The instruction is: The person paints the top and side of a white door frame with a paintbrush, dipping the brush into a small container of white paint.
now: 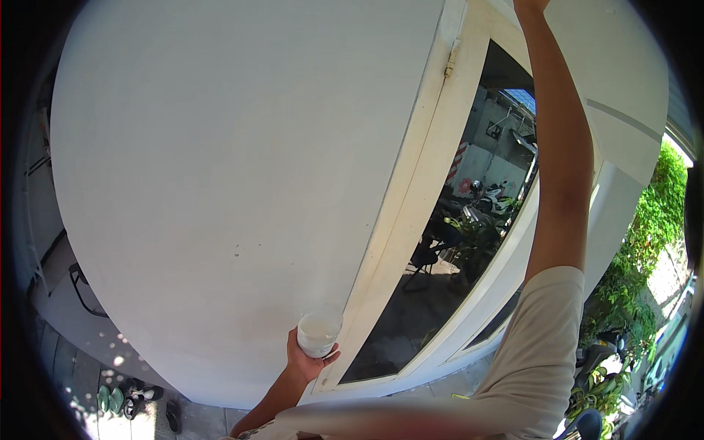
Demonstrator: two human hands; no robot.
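My left hand (298, 361) is low in front of the white wall (220, 147), its fingers wrapped round a clear round cup (317, 345). Something white is inside the cup; I cannot make out what it is. The cup is held beside the cream door frame (367, 293). My right arm stretches far up past the glass-paned door. Only the lower part of my right hand (531, 4) shows at the top edge, close to the upper frame, and its fingers are out of view.
A hinge (452, 59) sits high on the frame. Dark glass (469, 198) reflects motorbikes and plants. A few small dark marks dot the wall. Several shoes (117, 400) lie on the floor at lower left, near a black chair (86, 290). Green plants (631, 271) grow at right.
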